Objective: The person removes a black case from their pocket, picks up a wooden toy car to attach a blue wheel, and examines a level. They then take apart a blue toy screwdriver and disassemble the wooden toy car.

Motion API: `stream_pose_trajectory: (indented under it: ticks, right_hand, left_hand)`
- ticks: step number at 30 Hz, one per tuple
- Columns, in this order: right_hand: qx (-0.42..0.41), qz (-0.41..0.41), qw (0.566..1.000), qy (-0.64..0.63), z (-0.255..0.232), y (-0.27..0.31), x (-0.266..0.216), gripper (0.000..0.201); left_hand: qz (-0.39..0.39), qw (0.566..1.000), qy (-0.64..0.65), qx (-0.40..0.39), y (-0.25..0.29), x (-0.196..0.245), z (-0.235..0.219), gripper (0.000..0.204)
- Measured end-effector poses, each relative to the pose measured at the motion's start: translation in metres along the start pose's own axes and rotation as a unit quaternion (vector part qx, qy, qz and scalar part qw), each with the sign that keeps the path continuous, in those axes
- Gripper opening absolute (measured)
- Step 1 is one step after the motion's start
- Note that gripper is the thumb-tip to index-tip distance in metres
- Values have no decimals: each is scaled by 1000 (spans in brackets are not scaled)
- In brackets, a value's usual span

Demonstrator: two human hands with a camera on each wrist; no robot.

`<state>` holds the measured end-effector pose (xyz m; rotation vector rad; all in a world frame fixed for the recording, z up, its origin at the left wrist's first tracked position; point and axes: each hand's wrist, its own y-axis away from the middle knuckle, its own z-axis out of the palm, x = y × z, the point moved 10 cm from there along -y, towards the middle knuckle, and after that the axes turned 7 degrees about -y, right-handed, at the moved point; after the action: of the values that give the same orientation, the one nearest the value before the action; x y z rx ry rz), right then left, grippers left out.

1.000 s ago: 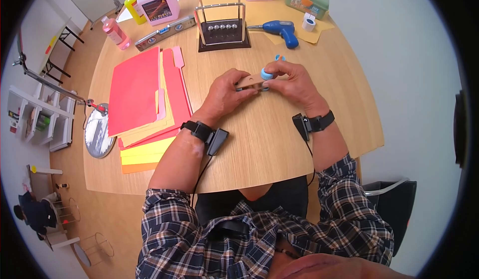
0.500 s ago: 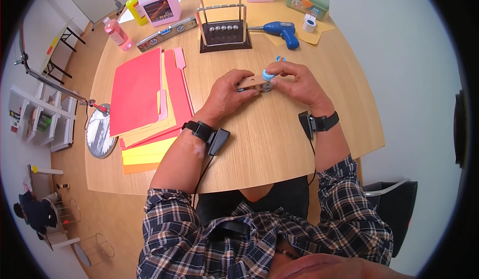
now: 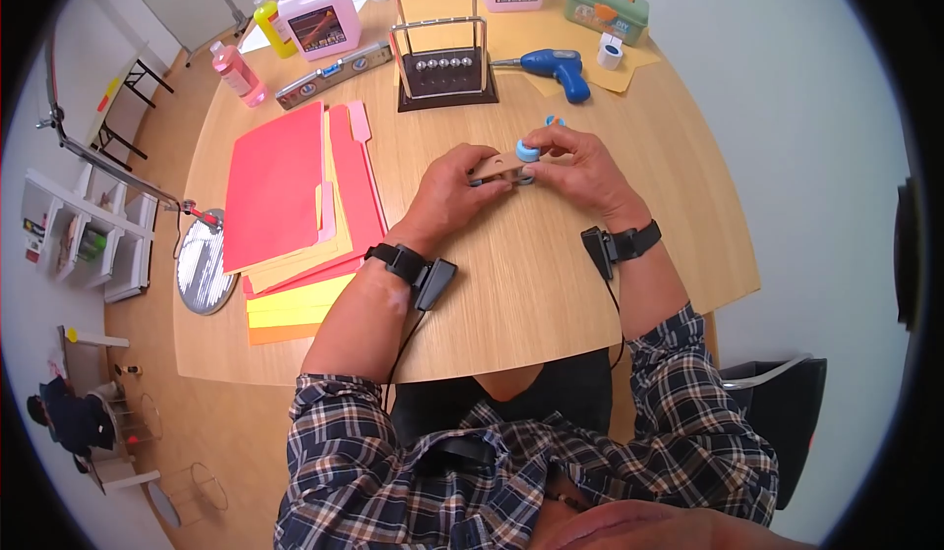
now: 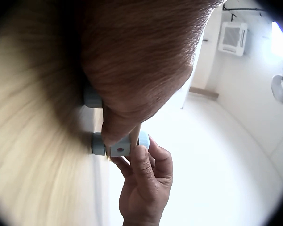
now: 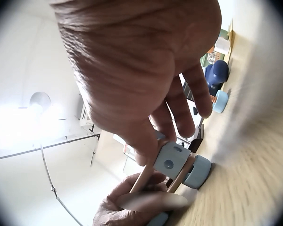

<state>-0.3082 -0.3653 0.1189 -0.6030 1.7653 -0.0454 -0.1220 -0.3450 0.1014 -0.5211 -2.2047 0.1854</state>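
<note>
In the head view my left hand (image 3: 447,196) grips a small wooden toy assembly (image 3: 498,166) by its left end, just over the table. My right hand (image 3: 590,178) pinches a light-blue round cap (image 3: 528,150) on top of its right end, between thumb and index finger. The right wrist view shows a light-blue block (image 5: 172,160) with holes, set between two wooden strips. A ridged blue cap (image 5: 198,172) sits on the lower strip, close over the table. Two such lower caps show from the left wrist, one being a ridged cap (image 4: 98,143) near the left fingertip.
Beyond the right hand lies a loose blue piece (image 3: 556,120) with orange on it. Farther back are a Newton's cradle (image 3: 447,88), a blue electric screwdriver (image 3: 557,66), a tape roll (image 3: 610,54) and a green toolbox (image 3: 608,7). Red folders (image 3: 275,191) lie left, below a spirit level (image 3: 334,74).
The right fingers shift slightly round the blue cap, and the assembly tilts a little between the hands. The left hand keeps its grip. The whole head view has drifted slightly.
</note>
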Motion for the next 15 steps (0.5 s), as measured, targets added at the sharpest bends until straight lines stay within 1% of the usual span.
stream_pose_trajectory:
  ticks: [3,5,7,8,10,12,14,15]
  right_hand:
    - [-9,1,1000,0,3,1,0,30]
    - [-11,2,1000,-2,6,0,2,33]
    - [-6,52,997,-52,9,0,16,36]
    - [-4,51,997,-52,9,0,19,36]
    - [-6,39,997,-63,9,-1,22,36]
    - [-8,44,996,-78,9,-1,23,36]
    - [-10,49,994,-92,8,-1,24,35]
    - [-13,53,991,-125,9,-1,25,35]
  left_hand:
    - [-15,1000,2,-2,0,-5,2,44]
    - [-36,998,43,1,0,-9,3,44]
    - [-38,999,35,0,1,-8,1,45]
    - [-40,999,29,-3,1,-7,2,45]
    - [-26,999,31,-4,1,-4,1,47]
    - [-13,999,33,-3,3,3,-3,49]
    - [-84,981,170,-40,8,-7,2,45]
    - [-85,981,169,-42,7,-13,-1,45]
